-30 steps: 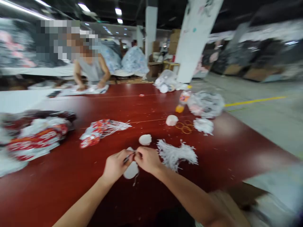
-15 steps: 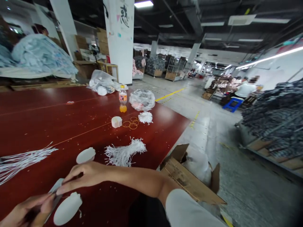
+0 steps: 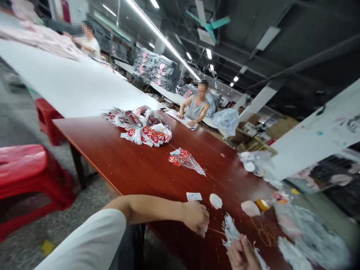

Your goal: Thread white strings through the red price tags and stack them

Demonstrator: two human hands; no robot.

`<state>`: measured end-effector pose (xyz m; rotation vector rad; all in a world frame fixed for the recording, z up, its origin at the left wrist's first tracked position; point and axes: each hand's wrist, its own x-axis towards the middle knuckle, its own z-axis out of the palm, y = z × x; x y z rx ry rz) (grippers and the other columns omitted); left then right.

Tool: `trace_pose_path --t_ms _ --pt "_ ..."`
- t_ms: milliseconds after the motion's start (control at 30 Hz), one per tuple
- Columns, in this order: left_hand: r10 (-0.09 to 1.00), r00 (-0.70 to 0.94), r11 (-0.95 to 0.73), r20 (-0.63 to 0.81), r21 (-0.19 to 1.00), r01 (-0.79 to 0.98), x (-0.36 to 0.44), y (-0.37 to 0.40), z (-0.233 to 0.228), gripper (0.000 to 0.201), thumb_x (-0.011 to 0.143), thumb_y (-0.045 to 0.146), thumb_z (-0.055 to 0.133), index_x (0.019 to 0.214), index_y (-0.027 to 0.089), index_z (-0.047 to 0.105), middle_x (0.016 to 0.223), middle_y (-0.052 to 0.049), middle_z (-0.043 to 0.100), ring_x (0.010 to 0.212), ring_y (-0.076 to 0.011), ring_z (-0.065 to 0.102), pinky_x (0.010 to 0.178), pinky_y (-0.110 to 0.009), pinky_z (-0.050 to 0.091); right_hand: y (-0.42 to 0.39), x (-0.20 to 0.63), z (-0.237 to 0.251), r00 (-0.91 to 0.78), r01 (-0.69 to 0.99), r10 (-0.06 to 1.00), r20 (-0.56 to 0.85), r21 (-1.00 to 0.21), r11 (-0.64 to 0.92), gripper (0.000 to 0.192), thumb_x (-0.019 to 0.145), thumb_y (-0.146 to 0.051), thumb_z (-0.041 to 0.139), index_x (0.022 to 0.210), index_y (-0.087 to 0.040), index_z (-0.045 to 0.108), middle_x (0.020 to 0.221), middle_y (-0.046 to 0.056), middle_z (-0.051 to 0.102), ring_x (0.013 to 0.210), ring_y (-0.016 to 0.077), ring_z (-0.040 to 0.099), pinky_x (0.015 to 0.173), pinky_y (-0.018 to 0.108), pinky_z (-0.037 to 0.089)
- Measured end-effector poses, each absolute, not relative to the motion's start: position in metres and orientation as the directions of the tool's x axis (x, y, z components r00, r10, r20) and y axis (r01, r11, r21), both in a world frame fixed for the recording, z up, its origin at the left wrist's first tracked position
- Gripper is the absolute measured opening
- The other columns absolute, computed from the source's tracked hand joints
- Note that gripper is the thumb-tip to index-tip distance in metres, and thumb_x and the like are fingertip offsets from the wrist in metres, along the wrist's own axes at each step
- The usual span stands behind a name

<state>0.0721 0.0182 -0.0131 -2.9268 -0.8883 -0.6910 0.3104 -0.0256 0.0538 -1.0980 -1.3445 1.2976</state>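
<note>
White string bundle (image 3: 232,230) lies frayed on the dark red wooden table (image 3: 126,165), near its front edge, between both hands. Left hand (image 3: 197,217), forearm stretched level across the table, curls loosely over something pale; its grip is unclear. Right hand (image 3: 242,255) rests curled on the strings, grip blurred.

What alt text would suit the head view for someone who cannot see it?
A person's left hand rests closed on a dark red table while the right hand touches a bunch of white strings. Red-and-white tags lie farther along; another person works at the far end.
</note>
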Motion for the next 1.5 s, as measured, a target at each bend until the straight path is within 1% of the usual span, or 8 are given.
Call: trace_pose_path --t_ms 200,433,600,733,933,1133,1233,1500 --pt "0.581 0.671 -0.801 0.462 0.175 0.573 0.065 0.005 -0.016 0.019 0.078 0.028 0.074 0.096 0.022 0.069 0.088 -0.002 0.072 0.083 -0.0209 0.065 0.071 -0.031 0.052 -0.012 0.313 0.057 0.009 -0.339 0.993 -0.115 -0.935 -0.105 0.022 0.077 -0.028 0.078 0.097 -0.028 0.070 0.101 0.002 0.073 0.085 0.0172 0.072 0.052 0.025 0.059" --pt "0.749 0.350 -0.556 0.562 0.246 0.794 -0.067 0.058 0.023 0.016 0.082 0.018 0.066 0.097 0.022 0.068 0.088 -0.005 0.070 0.087 -0.0216 0.064 0.083 -0.032 0.048 0.098 0.212 0.037 -0.147 -0.460 0.963 -0.225 -0.846 -0.268 0.034 0.076 -0.013 0.067 0.108 -0.025 0.063 0.129 0.002 0.067 0.122 0.0173 0.063 0.086 0.027 0.062" --pt "0.907 -0.138 -0.069 0.398 0.464 0.883 -0.125 0.117 0.005 0.020 0.086 0.019 0.060 0.100 0.025 0.072 0.116 -0.007 0.066 0.115 -0.0262 0.057 0.101 -0.041 0.042 0.163 0.127 0.007 -0.221 -0.314 0.915 -0.339 -0.863 -0.395 0.014 0.078 -0.022 0.060 0.092 -0.022 0.060 0.105 0.007 0.072 0.099 0.0184 0.073 0.088 0.033 0.061" --pt "0.828 -0.426 0.164 0.365 0.570 0.805 -0.117 0.149 -0.026 0.049 0.095 0.051 0.050 0.138 0.026 0.054 0.154 -0.011 0.039 0.143 -0.0328 0.031 0.116 -0.059 0.025 0.202 0.077 0.024 -0.261 0.003 0.957 -0.125 -0.992 -0.129 0.019 0.078 -0.035 0.060 0.092 -0.023 0.060 0.081 0.007 0.070 0.055 0.0161 0.065 0.044 0.025 0.052" --pt "0.891 -0.290 0.071 0.350 0.522 0.850 -0.106 0.164 -0.038 0.098 0.075 0.075 0.063 0.152 0.020 0.036 0.160 -0.015 0.026 0.148 -0.0394 0.022 0.119 -0.066 0.013 0.336 -0.060 0.110 -0.469 0.177 0.882 -0.042 -0.983 0.047 0.072 0.080 -0.022 0.063 0.148 -0.014 0.040 0.073 0.002 0.070 0.040 0.0069 0.045 0.038 0.017 0.030" --pt "0.864 -0.271 0.038 0.424 0.482 0.876 -0.102 0.163 -0.041 0.090 0.078 0.069 0.061 0.152 0.023 0.038 0.164 -0.012 0.015 0.150 -0.0405 0.014 0.119 -0.068 0.002 0.383 -0.061 0.079 -0.524 0.322 0.849 0.073 -0.905 0.277 0.048 0.088 -0.026 0.058 0.131 -0.005 0.060 0.113 0.016 0.071 0.088 0.0142 0.069 0.080 0.026 0.049" --pt "0.886 -0.268 0.061 0.379 0.477 0.877 -0.098 0.164 -0.053 0.106 0.070 0.076 0.063 0.155 0.021 0.031 0.163 -0.015 0.015 0.149 -0.0461 0.011 0.116 -0.074 0.000 0.359 -0.012 0.025 -0.522 0.414 0.851 0.048 -0.859 0.303 0.052 0.077 -0.035 0.076 0.122 -0.011 0.068 0.135 0.019 0.061 0.126 0.0285 0.056 0.107 0.038 0.041" --pt "0.919 -0.222 0.079 0.326 0.399 0.914 -0.099 0.184 -0.045 0.096 0.079 0.069 0.055 0.156 0.017 0.030 0.162 -0.016 0.022 0.148 -0.0445 0.017 0.116 -0.072 0.009 0.316 0.000 -0.033 -0.553 0.427 0.824 0.121 -0.809 0.404 0.056 0.092 -0.054 0.054 0.132 -0.016 0.064 0.138 0.013 0.061 0.131 0.0267 0.053 0.115 0.040 0.034"
